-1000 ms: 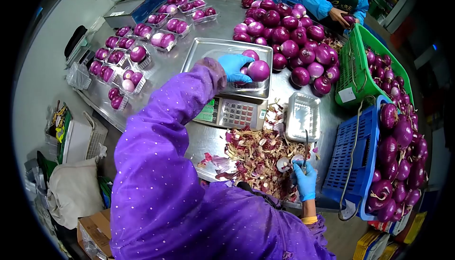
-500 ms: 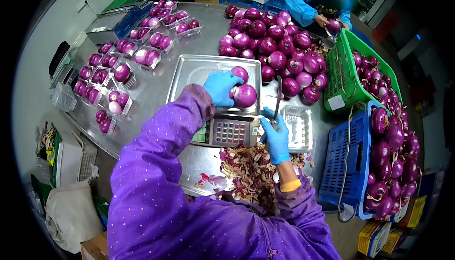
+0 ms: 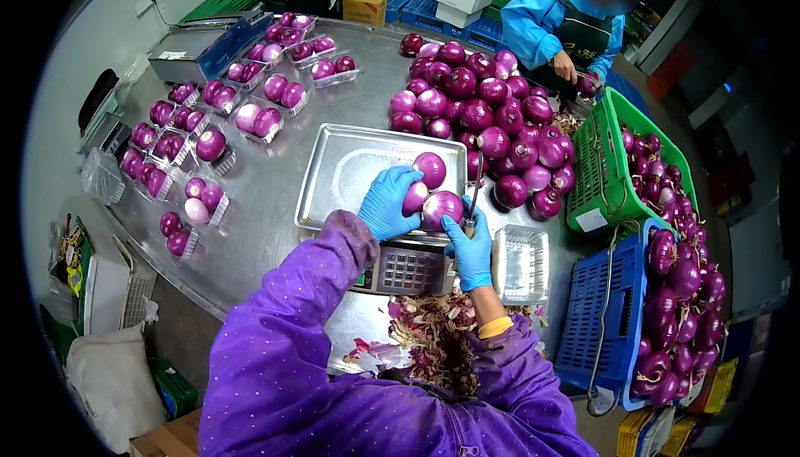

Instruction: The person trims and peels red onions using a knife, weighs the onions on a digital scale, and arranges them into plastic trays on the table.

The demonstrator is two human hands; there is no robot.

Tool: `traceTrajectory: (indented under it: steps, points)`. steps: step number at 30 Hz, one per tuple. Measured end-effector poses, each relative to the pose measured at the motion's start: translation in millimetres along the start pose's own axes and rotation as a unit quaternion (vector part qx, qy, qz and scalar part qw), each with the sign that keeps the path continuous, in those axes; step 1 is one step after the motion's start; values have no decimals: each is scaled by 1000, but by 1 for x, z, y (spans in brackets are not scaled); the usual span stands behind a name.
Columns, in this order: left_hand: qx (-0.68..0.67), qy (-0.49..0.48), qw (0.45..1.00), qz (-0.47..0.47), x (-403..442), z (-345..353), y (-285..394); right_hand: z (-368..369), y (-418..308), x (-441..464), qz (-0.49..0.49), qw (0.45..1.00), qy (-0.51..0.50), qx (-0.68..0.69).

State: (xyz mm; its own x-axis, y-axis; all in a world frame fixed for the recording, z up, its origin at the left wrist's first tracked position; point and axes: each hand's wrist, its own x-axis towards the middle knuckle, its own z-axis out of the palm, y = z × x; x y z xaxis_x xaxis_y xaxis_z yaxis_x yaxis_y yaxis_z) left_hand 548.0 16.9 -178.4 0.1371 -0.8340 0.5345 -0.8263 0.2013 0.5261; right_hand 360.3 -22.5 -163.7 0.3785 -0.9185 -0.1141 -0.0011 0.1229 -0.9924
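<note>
Scale point(image 3: 414, 269) taken as reference. Three onions point(image 3: 429, 170) sit at the right side of its metal pan point(image 3: 337, 169); steel shows over the pan's left half. Left hand point(image 3: 390, 203): fingers and thumb curled about one of the three. Right hand point(image 3: 472, 254), at the scale's right front corner: closed on a knife point(image 3: 476, 186), blade upward, thumb against the nearest onion.

Containers: clear tray point(image 3: 518, 264) just right of the scale, ribbed floor visible; packed trays point(image 3: 337, 80) left of and beyond it, mostly paired onions; green crate point(image 3: 593, 169) and blue crate point(image 3: 596, 315) farther right, both onion-filled.

Edges: loose onion pile point(image 3: 492, 114) bounds the scale's far right, peelings point(image 3: 432, 324) its near side. Open strip of surface point(image 3: 262, 199) lies left.
</note>
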Motion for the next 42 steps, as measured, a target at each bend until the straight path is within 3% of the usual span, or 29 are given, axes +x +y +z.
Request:
traceTrajectory:
  steps: [6,7,10,13,18,20,22,24,26,28,33,34,36,40,42]
  points:
    - [-120,183,968,-121,-22,29,4,3,-13,1,19,998,-11,-55]
    - [-188,196,950,-151,-27,39,1,3,-13,1,20,998,-12,-58]
    - [-258,186,933,-165,-34,47,-9,0,0,10,-2,998,-14,-69]
    - [-452,162,847,-227,-36,38,-1,-1,9,15,-9,998,5,-56]
    - [-536,108,789,-281,-31,23,-5,1,-2,14,48,999,17,-10]
    - [-485,118,804,-324,-21,18,-16,3,-5,15,93,995,-9,13]
    - [-367,110,875,-296,-6,18,-24,5,-4,17,85,996,-18,26]
    - [-420,95,837,-338,4,32,-27,2,0,23,124,989,-34,68]
    - [-397,91,841,-356,5,33,-17,-2,6,27,169,979,-54,101]
    - [-476,97,792,-370,4,27,-14,3,1,22,148,980,-55,123]
    - [-496,193,793,-296,-22,-18,-3,32,-25,-10,112,989,-88,26]
    - [-525,203,770,-301,-35,-36,0,42,-34,-20,112,989,-94,-2]
    - [-456,251,820,-238,-69,-68,5,66,-43,-37,132,979,-157,-1]
    - [-380,365,809,-259,-156,-117,19,120,-23,-72,150,940,-305,11]
    - [-337,405,784,-328,-201,-128,28,143,-12,-91,202,910,-352,-80]
